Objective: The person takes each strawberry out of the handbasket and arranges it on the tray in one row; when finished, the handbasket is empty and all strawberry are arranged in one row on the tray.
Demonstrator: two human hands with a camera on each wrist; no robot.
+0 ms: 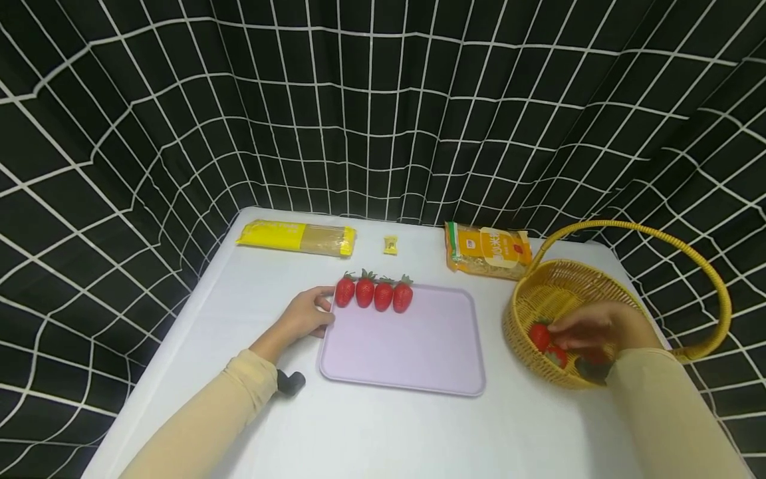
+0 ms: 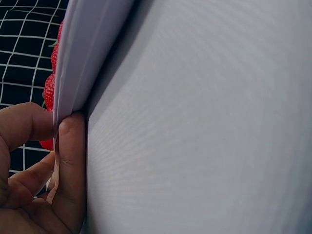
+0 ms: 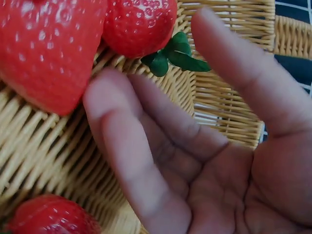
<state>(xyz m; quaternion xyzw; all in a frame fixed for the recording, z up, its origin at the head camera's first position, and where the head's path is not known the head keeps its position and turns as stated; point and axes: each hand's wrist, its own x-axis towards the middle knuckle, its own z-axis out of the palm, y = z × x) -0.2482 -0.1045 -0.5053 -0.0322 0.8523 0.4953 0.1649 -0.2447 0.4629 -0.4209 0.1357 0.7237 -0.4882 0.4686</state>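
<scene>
Sleeves (image 1: 670,412): beige
Right hand (image 1: 601,324): half open, holding nothing, inside basket (image 1: 526,352), near strawberries (image 1: 540,337)
Left hand (image 1: 304,314): pinching tray (image 1: 407,352) at left rim
Tray top: four strawberries (image 1: 383,296)

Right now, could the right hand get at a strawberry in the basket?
Probably yes. The right hand is inside the basket, thumb and fingers parted and holding nothing, with a strawberry close to its fingertips. I see nothing blocking the way.
</scene>
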